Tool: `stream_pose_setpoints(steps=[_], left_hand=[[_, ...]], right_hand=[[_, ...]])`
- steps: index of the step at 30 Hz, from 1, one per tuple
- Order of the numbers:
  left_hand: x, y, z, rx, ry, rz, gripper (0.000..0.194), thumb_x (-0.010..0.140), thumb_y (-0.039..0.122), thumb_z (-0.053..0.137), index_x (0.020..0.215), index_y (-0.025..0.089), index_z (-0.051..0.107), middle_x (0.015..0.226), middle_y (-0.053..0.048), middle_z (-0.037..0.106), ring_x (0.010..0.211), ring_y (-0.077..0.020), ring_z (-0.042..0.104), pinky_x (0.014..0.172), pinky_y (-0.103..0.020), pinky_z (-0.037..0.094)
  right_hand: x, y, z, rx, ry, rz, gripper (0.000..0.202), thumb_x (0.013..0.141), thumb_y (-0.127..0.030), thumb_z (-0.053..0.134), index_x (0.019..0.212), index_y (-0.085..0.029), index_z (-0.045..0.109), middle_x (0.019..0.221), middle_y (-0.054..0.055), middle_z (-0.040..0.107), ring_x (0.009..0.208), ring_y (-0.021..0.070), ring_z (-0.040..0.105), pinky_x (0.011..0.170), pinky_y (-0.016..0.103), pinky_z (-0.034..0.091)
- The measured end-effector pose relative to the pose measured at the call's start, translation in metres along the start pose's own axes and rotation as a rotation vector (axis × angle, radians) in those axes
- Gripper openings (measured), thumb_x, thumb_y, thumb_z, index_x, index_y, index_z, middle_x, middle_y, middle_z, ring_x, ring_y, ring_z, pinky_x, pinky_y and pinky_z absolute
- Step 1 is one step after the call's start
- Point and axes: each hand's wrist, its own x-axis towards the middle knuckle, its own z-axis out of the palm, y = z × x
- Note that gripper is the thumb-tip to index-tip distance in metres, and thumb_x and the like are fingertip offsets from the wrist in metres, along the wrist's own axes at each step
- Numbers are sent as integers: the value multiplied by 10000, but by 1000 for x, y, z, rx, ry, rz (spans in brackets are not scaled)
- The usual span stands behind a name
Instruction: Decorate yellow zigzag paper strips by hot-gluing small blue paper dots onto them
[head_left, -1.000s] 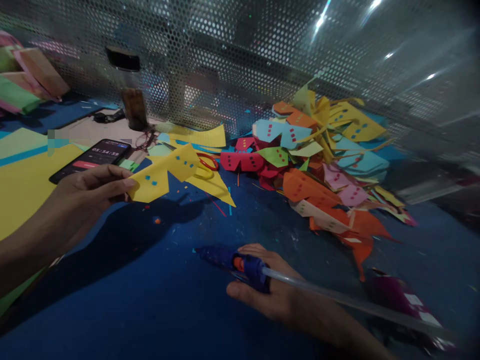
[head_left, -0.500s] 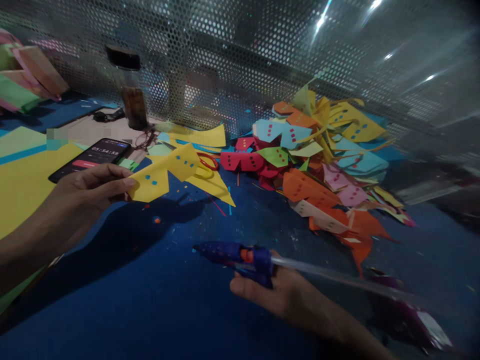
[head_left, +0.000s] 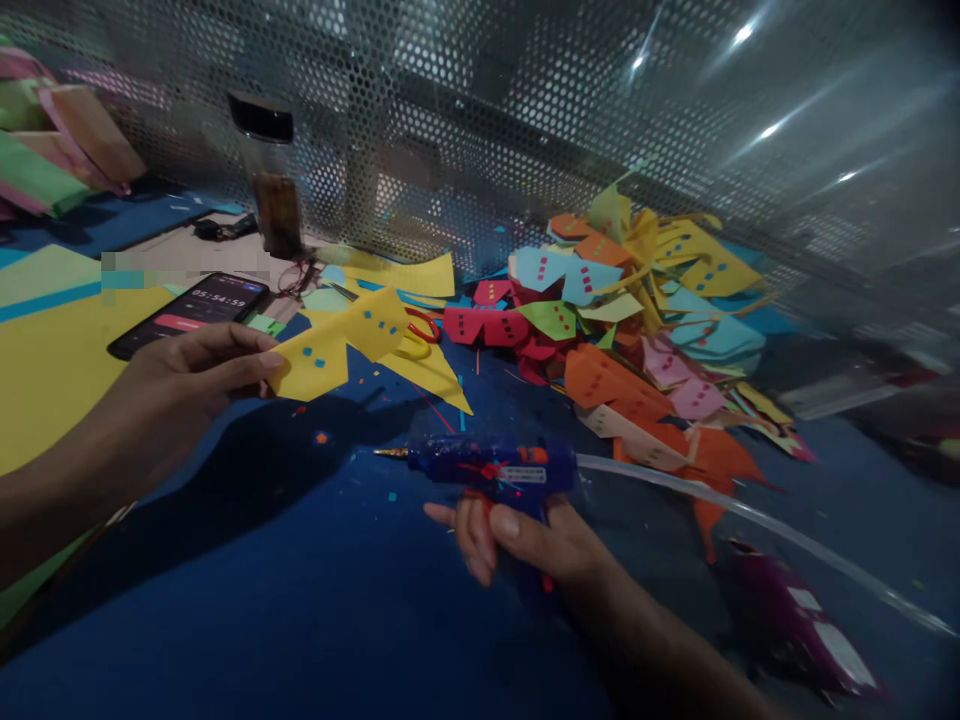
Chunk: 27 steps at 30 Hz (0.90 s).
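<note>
Between its thumb and fingers my left hand [head_left: 202, 375] pinches the left end of a yellow paper piece [head_left: 322, 362] with small blue squares on it. The piece is held above the table and has a notch in its lower edge. My right hand [head_left: 525, 540] is wrapped round the handle of a blue glue gun [head_left: 480, 465], whose metal tip points left. A long clear glue stick [head_left: 675, 485] runs out of its back to the right. Behind the yellow piece are scissors [head_left: 424, 325] with red and yellow handles, partly hidden.
A heap of coloured paper pieces [head_left: 630, 375] lies at the right. At the left are a phone [head_left: 196, 308], yellow sheets [head_left: 52, 380] and a lidded jar [head_left: 276, 205]. A purple packet [head_left: 799, 625] lies lower right. A perforated metal panel [head_left: 360, 120] stands behind.
The glue gun has turned so its labelled side shows, and it sits slightly higher and further right in the view. My right hand's fingers now show below it. My left hand still holds the yellow piece.
</note>
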Motion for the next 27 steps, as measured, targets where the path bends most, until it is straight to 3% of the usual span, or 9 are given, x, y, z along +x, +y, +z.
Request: stream_pose_setpoints(steps=[4, 21, 27], left_hand=[[2, -2, -2, -6, 0, 0, 218, 652, 326, 913, 773, 220, 764, 734, 25, 682, 692, -94, 611, 607, -151, 493], [-1, 9, 5, 26, 79, -34, 217, 588, 281, 880, 741, 201, 748, 654, 14, 685, 601, -96, 595, 482, -142, 438], [-1, 9, 4, 29, 79, -57, 252, 580, 307, 893, 762, 207, 750, 655, 14, 694, 593, -85, 610, 488, -110, 460]], right_hand=[[13, 3, 10, 112, 1, -28, 438, 1009, -541, 576, 751, -192, 636, 725, -2, 589, 737, 154, 562, 1169, 512, 379], [20, 7, 19, -17, -1, 0, 493, 960, -643, 603, 765, -192, 647, 771, 18, 613, 794, 182, 589, 1114, 472, 406], [20, 6, 19, -31, -36, -41, 476, 977, -609, 603, 774, -180, 647, 779, 16, 599, 798, 177, 588, 1118, 482, 401]])
